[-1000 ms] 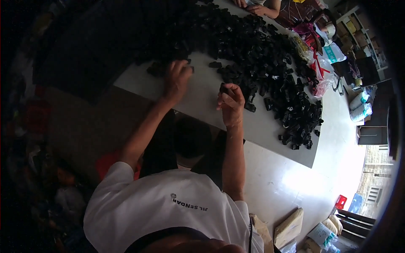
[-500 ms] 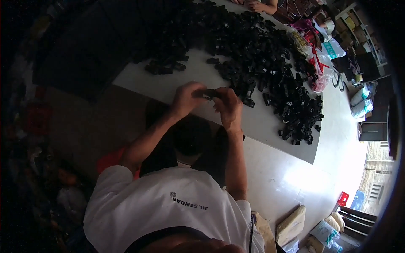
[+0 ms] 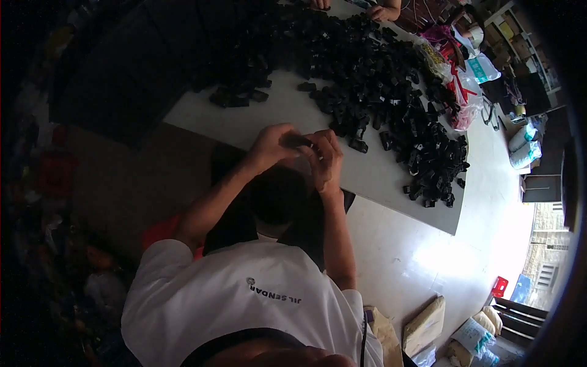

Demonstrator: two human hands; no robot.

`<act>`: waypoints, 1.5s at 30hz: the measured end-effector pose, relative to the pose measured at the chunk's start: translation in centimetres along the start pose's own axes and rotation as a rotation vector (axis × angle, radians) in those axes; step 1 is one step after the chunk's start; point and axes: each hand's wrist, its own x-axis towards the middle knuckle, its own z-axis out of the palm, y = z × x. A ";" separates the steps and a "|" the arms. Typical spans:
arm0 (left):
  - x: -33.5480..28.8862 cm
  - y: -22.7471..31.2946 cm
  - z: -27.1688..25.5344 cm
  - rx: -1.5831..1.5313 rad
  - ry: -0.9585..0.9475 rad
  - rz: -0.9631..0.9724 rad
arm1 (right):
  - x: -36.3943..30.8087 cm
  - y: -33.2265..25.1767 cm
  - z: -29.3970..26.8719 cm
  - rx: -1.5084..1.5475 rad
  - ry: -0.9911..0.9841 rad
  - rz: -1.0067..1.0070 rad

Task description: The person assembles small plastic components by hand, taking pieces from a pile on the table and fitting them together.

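Observation:
Above the near edge of the pale table (image 3: 379, 177), my two hands meet over a small black plastic part (image 3: 297, 140). My left hand (image 3: 274, 144) is closed round it, hiding most of its shape. My right hand (image 3: 327, 160) has thumb and fingers bent together at the part's right end; whether they grip the part itself or something tiny is hidden. Beyond my hands spreads a large heap of similar black plastic parts (image 3: 367, 85), with a few loose ones at its near edge.
Across the table are another person's hands (image 3: 383, 13). Plastic bags (image 3: 468, 113) lie by the table's right side. A dark bulky shape (image 3: 116, 79) covers the left. White sacks (image 3: 524, 147) stand farther right; a flat carton (image 3: 423, 325) is on the floor at lower right.
My right hand has shifted slightly left and down, its fingers turning about the part's end. The left hand stays nearly in place. Across the table, the other person's hands have moved apart.

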 end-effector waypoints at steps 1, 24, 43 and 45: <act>-0.1 0.1 -0.1 -0.090 -0.035 -0.033 | -0.1 0.1 0.0 0.032 -0.023 -0.013; -3.5 0.6 -0.5 0.108 0.010 0.072 | -3.9 -2.7 0.6 0.389 -0.262 0.562; 2.7 -0.4 -3.8 1.037 0.314 0.462 | -1.4 3.7 -5.8 -0.680 0.186 0.304; 2.1 0.5 -1.0 0.771 0.153 0.284 | -1.8 3.5 -5.4 -0.359 0.154 0.345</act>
